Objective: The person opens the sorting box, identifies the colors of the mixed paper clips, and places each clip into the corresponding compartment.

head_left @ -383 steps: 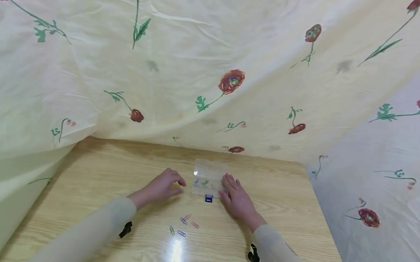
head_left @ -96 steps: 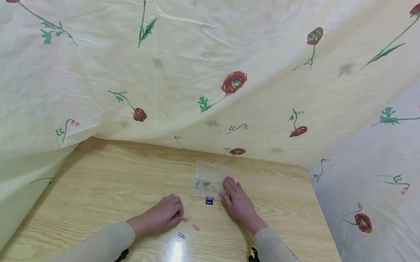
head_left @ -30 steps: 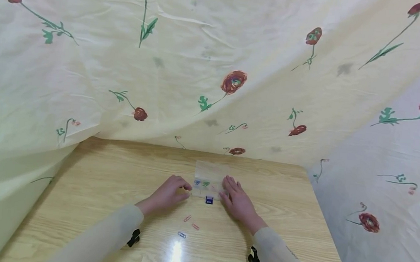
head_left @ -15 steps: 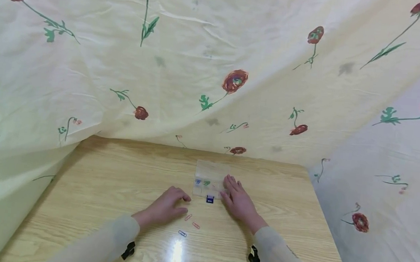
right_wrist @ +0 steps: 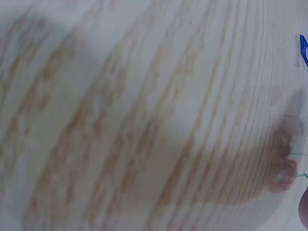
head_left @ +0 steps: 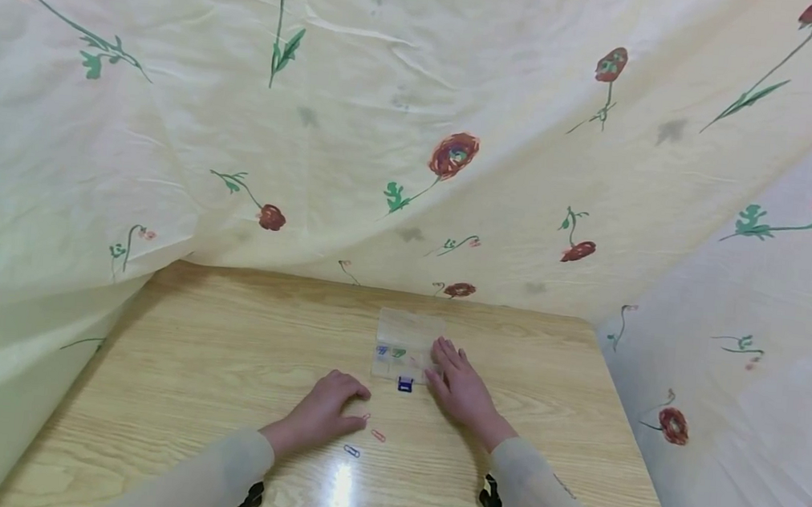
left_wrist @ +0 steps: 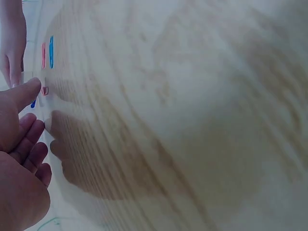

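A clear plastic compartment box (head_left: 380, 370) lies with its lid (head_left: 410, 326) folded back and a blue latch (head_left: 405, 384) at its front. Blue paper clips (head_left: 382, 351) and green paper clips (head_left: 399, 353) sit in two neighbouring back compartments, with a faint pink shape to their right. My right hand (head_left: 464, 391) rests with straight fingers along the box's right side. My left hand (head_left: 320, 411) is low over the table, thumb and fingers parted around a pink paper clip (left_wrist: 45, 90), holding nothing. Nearer me lie another pink paper clip (head_left: 379, 435) and a blue paper clip (head_left: 352, 450).
The wooden table (head_left: 225, 334) meets a flowered cloth (head_left: 342, 159) at the back and sides. A bright light reflection (head_left: 340, 497) shows on the tabletop near the front. Each sleeve has a black wrist mount (head_left: 490, 494) under it.
The green and one blue paper clip have left the table; the box holds more of both colours. Lately my left hand moved from the box toward me to a pink clip. My right hand stayed.
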`<state>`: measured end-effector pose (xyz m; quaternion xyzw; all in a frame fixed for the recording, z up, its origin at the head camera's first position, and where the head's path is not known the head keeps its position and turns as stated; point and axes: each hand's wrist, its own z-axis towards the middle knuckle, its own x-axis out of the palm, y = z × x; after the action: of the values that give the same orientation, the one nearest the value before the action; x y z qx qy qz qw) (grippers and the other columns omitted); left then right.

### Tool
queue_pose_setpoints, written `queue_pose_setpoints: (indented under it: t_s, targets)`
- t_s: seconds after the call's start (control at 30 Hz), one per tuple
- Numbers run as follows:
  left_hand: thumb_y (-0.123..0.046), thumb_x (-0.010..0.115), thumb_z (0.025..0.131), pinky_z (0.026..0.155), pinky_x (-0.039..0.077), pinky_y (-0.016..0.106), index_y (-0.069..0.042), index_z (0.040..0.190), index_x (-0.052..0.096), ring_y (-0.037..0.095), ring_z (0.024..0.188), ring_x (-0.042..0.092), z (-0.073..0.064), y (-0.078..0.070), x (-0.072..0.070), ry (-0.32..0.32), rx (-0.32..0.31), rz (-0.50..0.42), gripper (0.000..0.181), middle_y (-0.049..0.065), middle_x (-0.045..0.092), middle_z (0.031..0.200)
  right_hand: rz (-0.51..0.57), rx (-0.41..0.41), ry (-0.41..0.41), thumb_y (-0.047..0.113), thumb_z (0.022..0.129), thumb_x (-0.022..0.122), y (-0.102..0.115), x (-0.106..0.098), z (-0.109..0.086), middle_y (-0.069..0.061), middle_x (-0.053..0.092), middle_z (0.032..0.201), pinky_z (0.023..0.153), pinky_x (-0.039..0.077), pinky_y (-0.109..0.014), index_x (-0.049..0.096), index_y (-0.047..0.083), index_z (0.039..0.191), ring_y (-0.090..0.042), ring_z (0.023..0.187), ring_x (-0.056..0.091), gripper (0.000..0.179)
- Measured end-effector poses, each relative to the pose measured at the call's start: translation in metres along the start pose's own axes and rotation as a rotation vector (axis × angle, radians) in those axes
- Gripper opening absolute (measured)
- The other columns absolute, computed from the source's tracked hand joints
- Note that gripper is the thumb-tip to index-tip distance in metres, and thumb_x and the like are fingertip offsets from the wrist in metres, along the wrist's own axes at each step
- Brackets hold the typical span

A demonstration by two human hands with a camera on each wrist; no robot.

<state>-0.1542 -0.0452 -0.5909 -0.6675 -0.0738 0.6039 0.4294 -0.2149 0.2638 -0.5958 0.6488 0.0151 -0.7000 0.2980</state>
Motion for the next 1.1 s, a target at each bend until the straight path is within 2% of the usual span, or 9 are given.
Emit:
queue_pose_setpoints:
  t_s: [0.13, 0.33, 0.63, 0.9, 1.1]
  targets:
    - [-0.024, 0.088, 0.089, 0.108, 0.051, 0.047, -0.01, 0.123, 0.072, 0.022, 0.118, 0.059, -0.001, -0.001, 0.002, -0.018, 0.028, 0.029, 0.04, 0.001, 0.07, 0.123, 0.005, -0.009, -0.018, 0.03, 0.11, 0.061, 0.001, 0.0, 0.0, -0.021, 0.038, 0.168, 0.129, 0.026, -0.054, 0.041, -0.005, 0.16, -0.037, 0.155, 0.037, 0.063]
    - [-0.023, 0.085, 0.093, 0.104, 0.052, 0.043, -0.012, 0.118, 0.074, 0.018, 0.113, 0.059, -0.001, 0.001, 0.004, -0.03, 0.062, 0.063, 0.029, -0.002, 0.071, 0.119, -0.006, -0.001, -0.001, 0.031, 0.111, 0.059, 0.002, -0.001, 0.0, -0.02, 0.036, 0.169, 0.129, 0.025, -0.053, 0.039, -0.004, 0.161, -0.036, 0.157, 0.035, 0.064]
    - [-0.02, 0.081, 0.097, 0.097, 0.053, 0.036, -0.018, 0.112, 0.078, 0.012, 0.107, 0.057, 0.002, 0.004, 0.0, 0.027, 0.113, 0.074, 0.015, -0.007, 0.071, 0.114, 0.002, 0.016, 0.032, 0.034, 0.112, 0.056, 0.001, -0.002, 0.001, -0.017, 0.033, 0.171, 0.131, 0.022, -0.051, 0.037, -0.001, 0.163, -0.034, 0.159, 0.031, 0.064]
    - [-0.015, 0.081, 0.097, 0.095, 0.053, 0.037, -0.016, 0.107, 0.08, 0.012, 0.105, 0.058, 0.006, 0.003, -0.004, 0.056, 0.166, 0.076, 0.01, -0.007, 0.071, 0.11, 0.014, 0.019, 0.027, 0.033, 0.112, 0.057, 0.003, -0.002, 0.0, -0.018, 0.034, 0.17, 0.131, 0.022, -0.051, 0.037, -0.002, 0.162, -0.034, 0.158, 0.032, 0.064]
    - [-0.014, 0.081, 0.097, 0.093, 0.052, 0.036, -0.018, 0.1, 0.079, 0.01, 0.101, 0.057, 0.007, 0.001, -0.006, 0.071, 0.172, 0.074, 0.006, -0.009, 0.071, 0.105, 0.008, 0.006, 0.007, 0.031, 0.111, 0.06, 0.005, -0.004, 0.0, -0.02, 0.037, 0.169, 0.13, 0.025, -0.053, 0.04, -0.004, 0.16, -0.037, 0.156, 0.035, 0.063]
